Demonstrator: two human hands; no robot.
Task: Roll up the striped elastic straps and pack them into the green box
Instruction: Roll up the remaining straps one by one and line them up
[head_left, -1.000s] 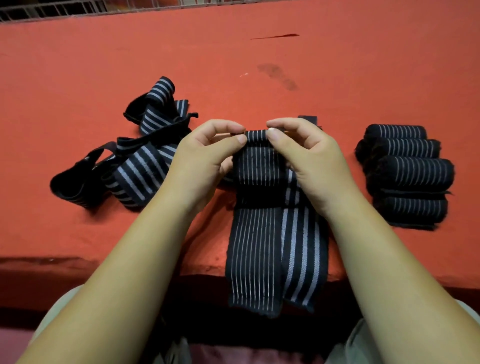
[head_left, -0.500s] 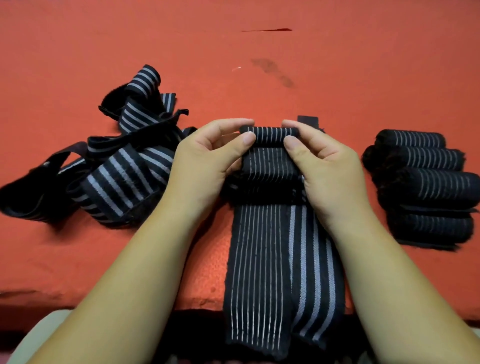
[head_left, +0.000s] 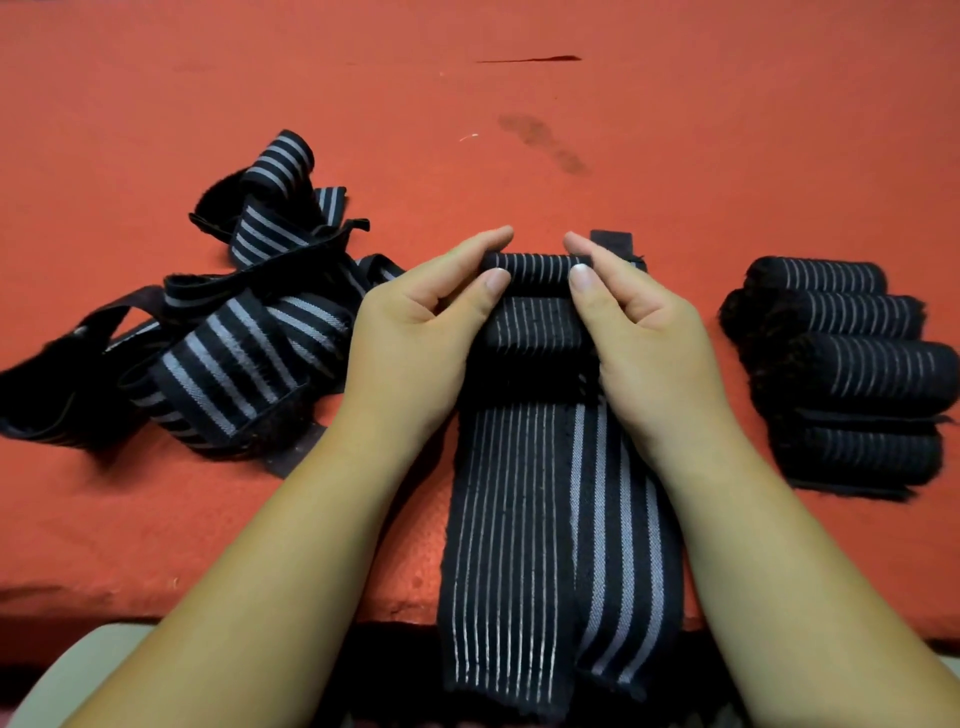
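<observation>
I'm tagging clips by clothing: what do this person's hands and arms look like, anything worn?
Nothing worn: the left hand and right hand are ungloved, with no rings, watch or bracelet. Both forearms are sleeveless to the frame edge. Thumbnails are short and unpainted.

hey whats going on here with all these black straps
A person is rolling up a striped strap on a red table. The left hand and right hand pinch the small roll at its far end, while the rest lies flat and hangs over the near edge. Finished rolls sit on the right, and a tangled pile of unrolled ones lies on the left. No green box is in view.
</observation>
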